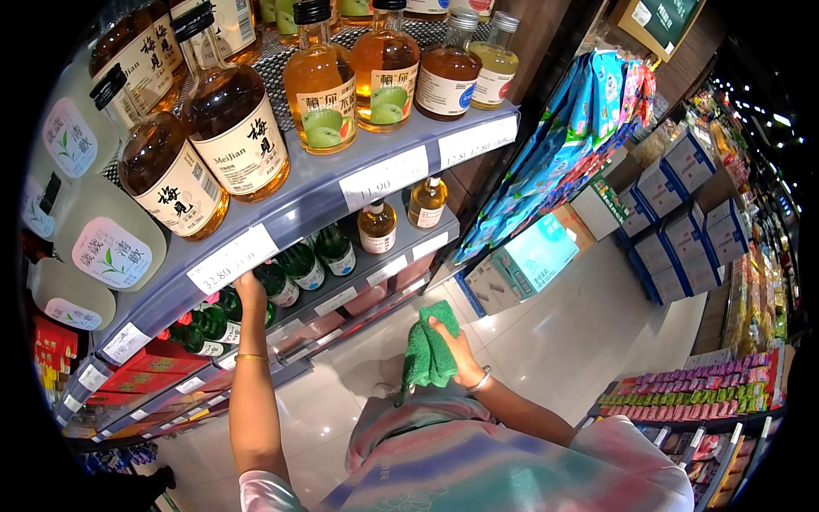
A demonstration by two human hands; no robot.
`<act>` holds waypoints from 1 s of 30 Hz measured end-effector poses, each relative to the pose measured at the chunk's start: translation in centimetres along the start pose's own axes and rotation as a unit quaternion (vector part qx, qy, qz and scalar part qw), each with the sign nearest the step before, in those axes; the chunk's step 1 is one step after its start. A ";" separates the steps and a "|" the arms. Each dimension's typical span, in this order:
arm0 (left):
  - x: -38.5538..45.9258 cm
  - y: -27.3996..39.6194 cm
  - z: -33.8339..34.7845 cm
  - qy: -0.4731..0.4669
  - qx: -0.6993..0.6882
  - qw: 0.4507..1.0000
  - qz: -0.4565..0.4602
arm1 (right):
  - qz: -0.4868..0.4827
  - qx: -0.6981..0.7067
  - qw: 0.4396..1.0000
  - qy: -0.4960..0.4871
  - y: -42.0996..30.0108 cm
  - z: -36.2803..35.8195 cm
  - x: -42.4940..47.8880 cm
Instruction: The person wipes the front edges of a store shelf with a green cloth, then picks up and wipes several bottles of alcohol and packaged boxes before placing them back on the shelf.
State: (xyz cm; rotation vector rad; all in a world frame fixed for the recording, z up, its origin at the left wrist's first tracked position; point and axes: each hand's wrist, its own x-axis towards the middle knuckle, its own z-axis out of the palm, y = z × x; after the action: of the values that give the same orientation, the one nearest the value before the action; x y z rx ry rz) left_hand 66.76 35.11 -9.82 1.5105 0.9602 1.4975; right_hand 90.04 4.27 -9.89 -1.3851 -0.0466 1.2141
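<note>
My left hand (250,287) reaches in under the front edge of the upper store shelf (301,182), among green glass bottles (299,264) on the shelf below. Its fingers are hidden, so I cannot see whether it grips a bottle. Bunched in my right hand (462,354) is a green terry cloth (429,349), held in front of my body above the floor. Amber MeiJian bottles (240,137) stand upright on the upper shelf, above my left hand. Farther right on that shelf are bottles with green fruit on the label (323,105).
Frosted bottles (112,237) stand at the upper shelf's left end. Two small amber bottles (377,229) are on the lower shelf. Hanging blue packets (576,109) and a teal carton (544,249) flank the aisle. Stacked white-and-blue cartons (681,224) stand across the tiled floor (563,333).
</note>
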 end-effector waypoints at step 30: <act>0.2 -0.9 1.6 0.092 -0.045 0.995 0.011 | -0.007 0.016 1.000 0.005 -0.2 -0.5 0.1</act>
State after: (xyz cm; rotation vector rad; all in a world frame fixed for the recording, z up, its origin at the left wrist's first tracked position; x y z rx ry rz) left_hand 68.36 35.63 -10.50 1.3392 0.9706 1.6961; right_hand 90.47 4.02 -9.94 -1.3607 -0.0303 1.1912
